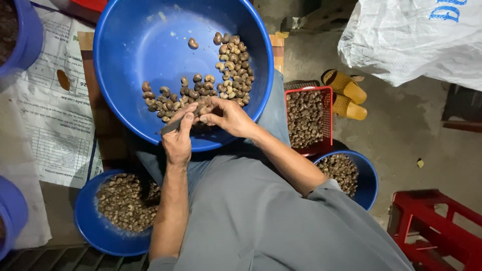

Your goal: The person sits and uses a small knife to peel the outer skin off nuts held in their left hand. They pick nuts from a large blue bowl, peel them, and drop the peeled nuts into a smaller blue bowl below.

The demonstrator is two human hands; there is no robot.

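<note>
Hands meet at the lower rim of the big blue basin (pixel 150 40) in the upper middle of the frame. Left hand (pixel 176 138) has its grip closed on a small dark blade (pixel 170 126), whose long axis slants up to the right toward the other hand. Right hand (pixel 228 116) pinches one cashew nut (pixel 202 109) narrowly between thumb and fingertips, just right of the blade tip, nearly touching it. Loose cashews (pixel 231 65) lie further up in the basin, nearer the right hand. A red basket (pixel 329 108) sits at right.
</note>
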